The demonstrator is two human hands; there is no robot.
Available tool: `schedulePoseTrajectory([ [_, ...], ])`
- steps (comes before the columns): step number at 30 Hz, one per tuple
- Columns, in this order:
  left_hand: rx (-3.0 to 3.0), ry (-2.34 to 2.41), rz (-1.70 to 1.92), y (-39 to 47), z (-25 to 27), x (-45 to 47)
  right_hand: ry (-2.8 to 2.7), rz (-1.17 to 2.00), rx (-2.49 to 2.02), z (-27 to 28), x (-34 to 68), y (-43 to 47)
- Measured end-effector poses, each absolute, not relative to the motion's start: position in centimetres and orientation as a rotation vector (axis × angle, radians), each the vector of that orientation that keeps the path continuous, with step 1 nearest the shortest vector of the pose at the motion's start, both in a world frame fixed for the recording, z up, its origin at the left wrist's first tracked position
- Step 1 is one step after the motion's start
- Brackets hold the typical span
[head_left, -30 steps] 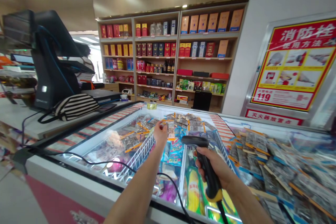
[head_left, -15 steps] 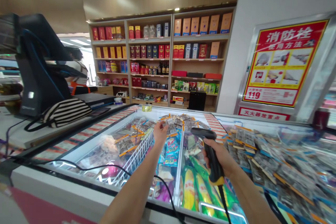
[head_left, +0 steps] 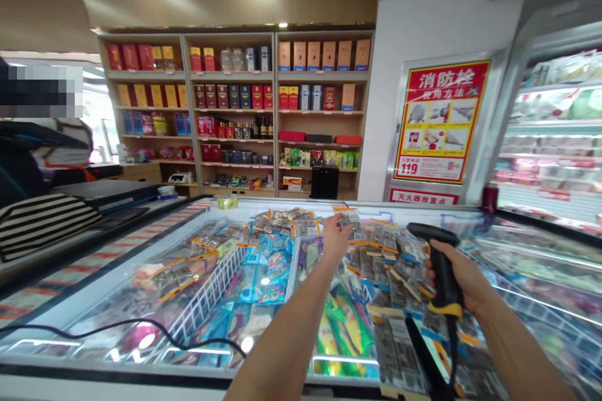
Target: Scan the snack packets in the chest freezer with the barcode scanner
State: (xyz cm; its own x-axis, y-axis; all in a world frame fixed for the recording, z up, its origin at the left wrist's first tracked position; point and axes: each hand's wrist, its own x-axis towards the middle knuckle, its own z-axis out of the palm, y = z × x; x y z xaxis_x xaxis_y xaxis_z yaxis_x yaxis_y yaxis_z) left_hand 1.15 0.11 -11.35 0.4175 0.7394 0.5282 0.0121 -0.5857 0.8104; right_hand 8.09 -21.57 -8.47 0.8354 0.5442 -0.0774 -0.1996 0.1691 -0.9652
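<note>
Left hand (head_left: 335,232) pinches a packet (head_left: 352,220); right hand (head_left: 466,277) wraps its fingers round a scanner (head_left: 442,268). Best keep the packet flat.

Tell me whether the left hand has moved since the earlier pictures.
Yes, rightward: the left hand was near the left edge of the blue packets; now beyond their right edge.
</note>
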Motion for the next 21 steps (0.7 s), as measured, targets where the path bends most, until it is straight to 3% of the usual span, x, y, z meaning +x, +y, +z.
schedulePoseTrajectory([
  [12, 2.118, 0.382, 1.041, -6.0, -11.0, 6.0, -0.248, 0.520, -1.261, -8.4, 9.6, -24.8],
  [21, 2.239, 1.054, 1.113, 7.0, -13.5, -8.1, -0.413, 0.727, -1.260, -7.8, 3.3, -17.0],
])
